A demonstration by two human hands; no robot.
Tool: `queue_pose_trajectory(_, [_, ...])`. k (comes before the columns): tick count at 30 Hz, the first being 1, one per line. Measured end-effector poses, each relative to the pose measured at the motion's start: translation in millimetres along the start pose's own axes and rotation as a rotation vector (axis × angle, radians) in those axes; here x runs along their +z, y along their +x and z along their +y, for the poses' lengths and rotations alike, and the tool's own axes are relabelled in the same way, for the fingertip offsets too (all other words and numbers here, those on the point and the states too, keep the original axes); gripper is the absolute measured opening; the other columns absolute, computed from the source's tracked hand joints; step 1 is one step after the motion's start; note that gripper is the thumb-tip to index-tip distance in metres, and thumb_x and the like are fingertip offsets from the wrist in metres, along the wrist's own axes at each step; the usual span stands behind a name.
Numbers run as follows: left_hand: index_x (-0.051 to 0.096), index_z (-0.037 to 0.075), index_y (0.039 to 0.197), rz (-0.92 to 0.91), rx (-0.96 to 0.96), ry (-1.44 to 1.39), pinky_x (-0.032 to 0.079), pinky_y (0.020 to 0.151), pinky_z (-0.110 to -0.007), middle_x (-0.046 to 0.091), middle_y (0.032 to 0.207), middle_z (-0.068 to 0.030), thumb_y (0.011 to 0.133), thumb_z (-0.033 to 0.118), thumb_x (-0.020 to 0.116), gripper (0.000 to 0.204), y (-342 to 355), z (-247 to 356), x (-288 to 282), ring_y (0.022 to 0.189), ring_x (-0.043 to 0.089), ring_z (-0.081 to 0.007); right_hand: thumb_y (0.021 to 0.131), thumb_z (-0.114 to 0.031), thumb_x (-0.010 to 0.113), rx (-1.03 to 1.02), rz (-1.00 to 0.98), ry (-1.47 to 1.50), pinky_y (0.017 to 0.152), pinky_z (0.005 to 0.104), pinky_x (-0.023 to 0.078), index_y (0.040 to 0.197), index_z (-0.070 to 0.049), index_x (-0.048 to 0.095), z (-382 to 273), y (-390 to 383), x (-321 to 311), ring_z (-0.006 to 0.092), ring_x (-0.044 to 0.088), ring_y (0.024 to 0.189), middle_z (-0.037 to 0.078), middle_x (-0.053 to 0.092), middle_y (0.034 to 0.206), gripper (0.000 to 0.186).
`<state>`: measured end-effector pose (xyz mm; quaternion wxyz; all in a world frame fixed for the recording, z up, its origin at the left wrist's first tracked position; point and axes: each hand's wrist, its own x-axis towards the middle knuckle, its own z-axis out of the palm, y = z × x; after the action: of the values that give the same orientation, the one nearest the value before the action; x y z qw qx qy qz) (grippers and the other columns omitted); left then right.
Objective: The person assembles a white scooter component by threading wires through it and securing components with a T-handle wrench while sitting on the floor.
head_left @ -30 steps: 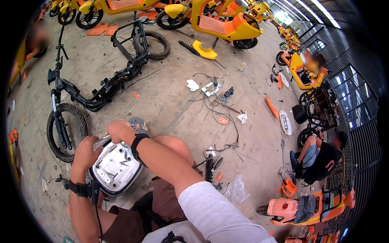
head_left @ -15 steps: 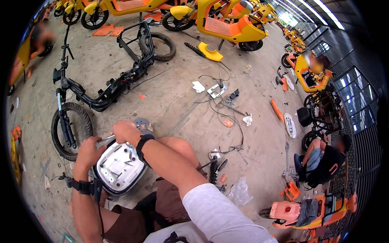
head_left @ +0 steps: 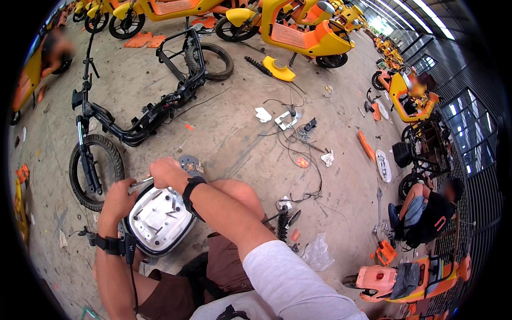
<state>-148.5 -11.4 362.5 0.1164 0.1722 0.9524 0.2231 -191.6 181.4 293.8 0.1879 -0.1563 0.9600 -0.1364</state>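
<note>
A white scooter seat base (head_left: 158,233) with a black rim lies underside up between my legs, dark slots and round studs on its face. At its far edge a short silver metal bar (head_left: 142,183) runs between my hands. My left hand (head_left: 118,199) is closed at the bar's left end, beside the seat's upper left corner. Closed round the bar's other end, my right hand (head_left: 167,173) is above the far edge of the seat. My fingers cover both ends of the bar, so its exact kind is hidden.
A stripped black scooter frame (head_left: 141,125) with wheels lies ahead on the left. Beyond my right knee are loose cables (head_left: 290,140), a shock absorber (head_left: 282,224) and a plastic bag (head_left: 319,252). A person (head_left: 429,216) squats at right. Yellow scooters (head_left: 306,40) stand behind.
Both hands keep their grip on the bar with almost no movement. The whole view has shifted very slightly.
</note>
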Motion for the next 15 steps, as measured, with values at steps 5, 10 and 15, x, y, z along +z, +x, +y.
queue_pose_trajectory(5, [0.069,0.0,0.111,-0.032,0.009,-0.003,0.051,0.089,-0.046,0.068,0.101,-0.0259,0.079,0.012,0.07,0.035,-1,2,-3,0.098,0.064,-0.0429,0.071,-0.015,0.07,-0.024,0.075,0.012,0.085,0.041,0.055,0.09,-0.007,0.076,0,-3,4,0.0327,0.069,0.095,0.017,0.073,0.097,0.022])
queue_pose_trajectory(10, [0.068,0.0,0.112,-0.072,-0.033,-0.039,0.051,0.089,-0.047,0.068,0.102,-0.0261,0.079,0.013,0.069,0.035,0,6,-2,0.1,0.064,-0.0424,0.071,-0.014,0.068,-0.012,0.063,0.023,0.084,0.041,0.055,0.089,-0.006,0.076,4,-1,5,0.0335,0.069,0.094,0.017,0.073,0.095,0.021])
queue_pose_trajectory(15, [0.069,0.001,0.111,-0.085,-0.024,-0.036,0.051,0.089,-0.047,0.068,0.102,-0.0252,0.08,0.016,0.069,0.034,-4,5,-6,0.1,0.063,-0.0422,0.073,-0.017,0.068,0.057,-0.034,0.029,0.085,0.0411,0.055,0.093,-0.007,0.076,-8,-1,1,0.032,0.07,0.097,0.015,0.073,0.098,0.024])
